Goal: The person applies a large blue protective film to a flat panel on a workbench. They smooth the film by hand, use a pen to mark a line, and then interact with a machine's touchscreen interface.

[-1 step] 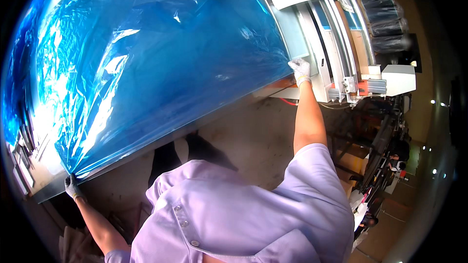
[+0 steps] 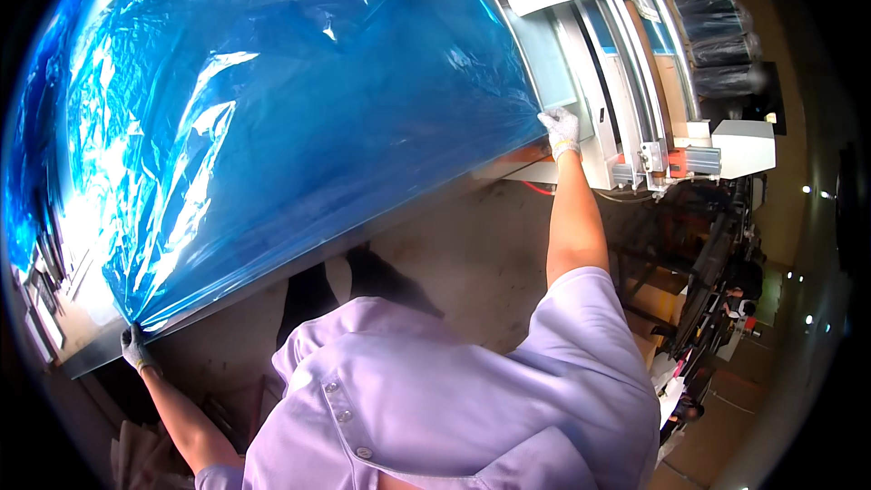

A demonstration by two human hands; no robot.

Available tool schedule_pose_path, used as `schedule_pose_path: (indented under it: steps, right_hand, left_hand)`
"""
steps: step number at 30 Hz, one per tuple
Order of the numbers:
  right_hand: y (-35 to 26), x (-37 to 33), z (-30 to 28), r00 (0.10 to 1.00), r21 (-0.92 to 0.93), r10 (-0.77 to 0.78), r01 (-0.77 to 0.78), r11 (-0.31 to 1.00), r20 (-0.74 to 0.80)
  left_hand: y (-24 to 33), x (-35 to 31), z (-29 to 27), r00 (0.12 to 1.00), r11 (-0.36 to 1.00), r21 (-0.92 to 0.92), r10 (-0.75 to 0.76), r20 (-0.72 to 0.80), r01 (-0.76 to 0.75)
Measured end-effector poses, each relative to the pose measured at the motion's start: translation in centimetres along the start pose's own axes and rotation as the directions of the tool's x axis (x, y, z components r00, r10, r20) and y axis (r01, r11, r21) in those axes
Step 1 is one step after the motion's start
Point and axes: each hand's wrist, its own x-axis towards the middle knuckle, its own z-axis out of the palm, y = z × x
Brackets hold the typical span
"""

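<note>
A wide sheet of shiny blue plastic film (image 2: 363, 118) lies stretched over the table, crinkled and glaring on its left side. My left hand (image 2: 136, 350), in a glove with dark fingertips, pinches the film's near left corner at the table edge, where folds gather to a point. At the near right corner, my right hand (image 2: 561, 130) in a pale knit glove is closed on the film beside the machine. Both arms are spread wide, and the film's near edge runs taut between the hands.
On the right stands a white machine (image 2: 585, 63) with metal rails and a cylinder at its near end. Dark wrapped bundles (image 2: 717, 32) are stacked beyond it. Pale strips (image 2: 45, 313) lie at the table's left end. Shelving with clutter (image 2: 708, 263) fills the right side.
</note>
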Motion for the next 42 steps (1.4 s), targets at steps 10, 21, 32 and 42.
schedule_pose_path:
  steps: [10,21,32,42]
  right_hand:
    - [-0.8,-1.4,-0.4,0.992,0.189,0.094,-0.077,0.979,-0.08]
    - [2.7,-4.5,0.3,0.942,-0.128,0.186,-0.228,0.965,-0.279]
    - [1.6,-4.4,2.0,0.887,-0.033,0.035,-0.056,0.998,-0.461]
    - [1.0,-3.5,2.0,0.911,-0.235,0.02,-0.127,0.964,-0.412]
  left_hand:
    - [0.8,-0.6,0.5,1.0,0.999,-0.033,-0.025,-0.017,0.024]
    - [1.2,-1.1,1.1,1.0,0.999,-0.035,-0.004,-0.029,0.003]
    - [1.3,-1.4,1.0,0.999,0.997,-0.067,-0.028,-0.045,0.025]
    - [1.3,-2.2,0.9,0.993,0.999,0.007,0.04,-0.113,-0.039]
